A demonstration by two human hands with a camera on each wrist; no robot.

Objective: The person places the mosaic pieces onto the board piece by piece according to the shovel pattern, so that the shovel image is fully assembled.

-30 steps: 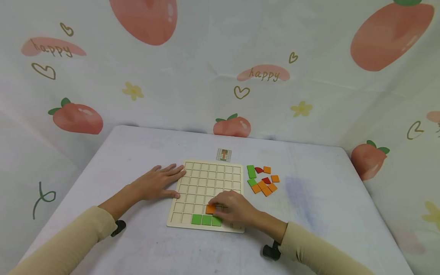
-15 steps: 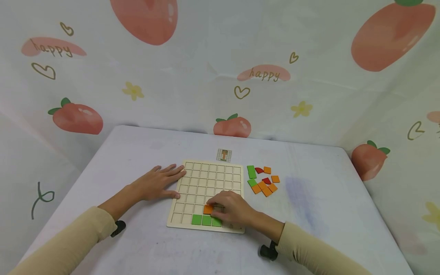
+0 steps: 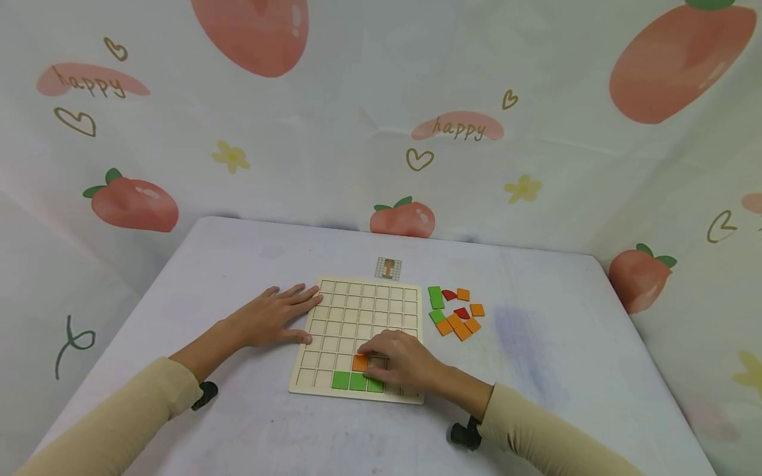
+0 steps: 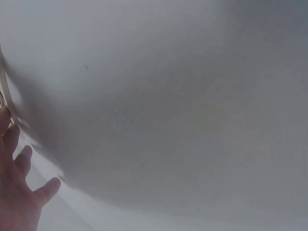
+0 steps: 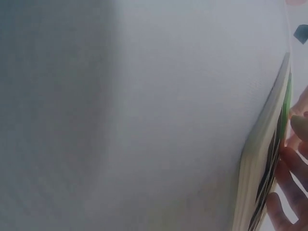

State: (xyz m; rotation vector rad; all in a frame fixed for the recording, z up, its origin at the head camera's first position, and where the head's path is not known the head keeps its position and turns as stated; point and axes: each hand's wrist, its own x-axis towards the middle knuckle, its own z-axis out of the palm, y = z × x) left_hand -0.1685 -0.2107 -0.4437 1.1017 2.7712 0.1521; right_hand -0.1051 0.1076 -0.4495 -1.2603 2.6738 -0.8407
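A pale wooden grid board (image 3: 348, 327) lies on the table. Three green square tiles (image 3: 340, 380) fill neighbouring cells of its nearest row. Above the middle green one sits an orange square tile (image 3: 360, 363), at a cell of the second row. My right hand (image 3: 405, 360) has thumb and fingertips at this orange tile's right and far edges, seemingly pinching it; its underside is hidden. Fingers spread, my left hand (image 3: 270, 320) rests at the board's left edge, fingertips touching the rim. The left wrist view catches part of the left hand (image 4: 21, 187) at the board's edge.
Right of the board lie loose pieces: several orange squares (image 3: 462, 331), green pieces (image 3: 436, 297) and two red rounded pieces (image 3: 461, 313). Behind the board is a small pattern card (image 3: 388, 268). A white cloth covers the table (image 3: 268, 423), with a printed curtain (image 3: 333, 119) behind.
My right hand has shifted slightly left with the orange tile, which now lies lined up above the middle green tile. My left hand has stayed in place.
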